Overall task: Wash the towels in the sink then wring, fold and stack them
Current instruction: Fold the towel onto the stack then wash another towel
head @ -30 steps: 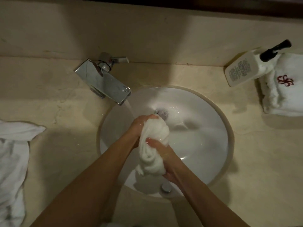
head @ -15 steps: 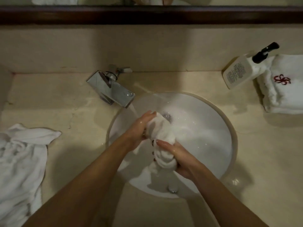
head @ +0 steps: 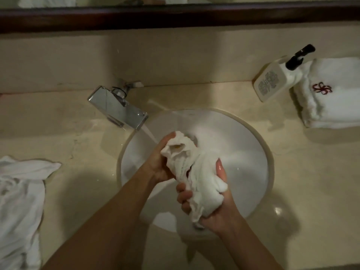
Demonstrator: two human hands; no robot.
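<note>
Left hand [head: 161, 162] and right hand [head: 212, 203] both clenched around the bunched wet towel [head: 192, 168] over the sink [head: 251, 172], tap [head: 118, 108] running at far left.

The crumpled cloth [head: 19, 207] on the desk [head: 303, 172] runs off the left and bottom edges. The folded towel [head: 331, 98] at the right is cut by the right edge. The print on the bottle [head: 269, 84] is too small to read. The wet towel [head: 192, 172] hides the palm of the left hand [head: 157, 162] and most of the right hand [head: 216, 203], and covers the middle of the sink [head: 243, 152], so the drain cannot be seen. Both forearms leave the frame at the bottom. The mirror frame [head: 175, 16] is cut off at the top, its reflection too slim to make out.
</note>
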